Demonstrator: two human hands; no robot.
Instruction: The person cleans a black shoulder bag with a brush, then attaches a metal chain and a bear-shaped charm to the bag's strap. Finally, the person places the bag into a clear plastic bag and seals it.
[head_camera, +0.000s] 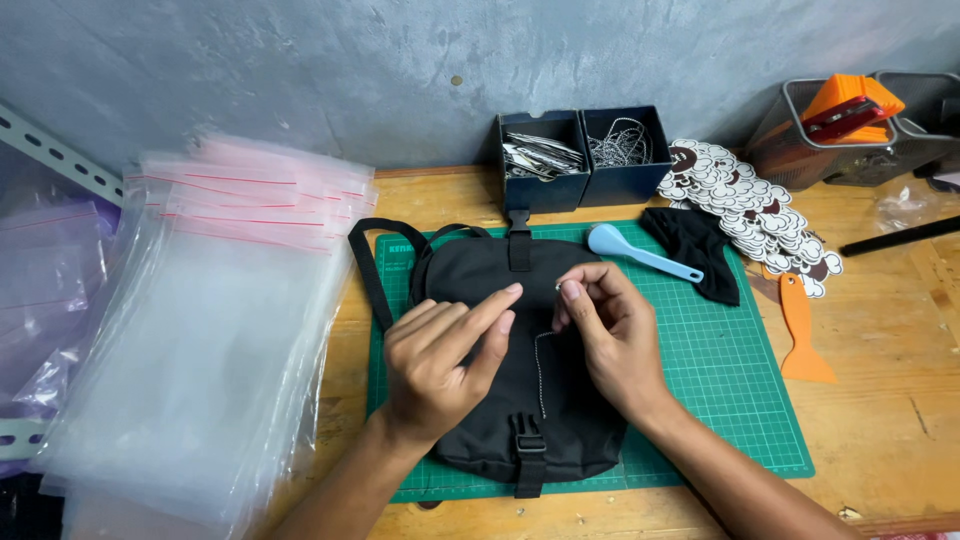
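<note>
Both hands over black pouch (500, 350) on green mat (730, 380): right hand (615, 335) fingers pinch thin ball chain (541, 375), left hand (440, 360) fingers loose, touching nothing; chain best kept taut.

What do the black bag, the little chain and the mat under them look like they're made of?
Black bag: matte woven fabric, probably nylon, with webbing straps and plastic-looking buckles. Chain, pinched by the right hand: fine beaded, silvery glint, likely metal. Green mat: smooth, gridded, seemingly vinyl or rubber.
</note>
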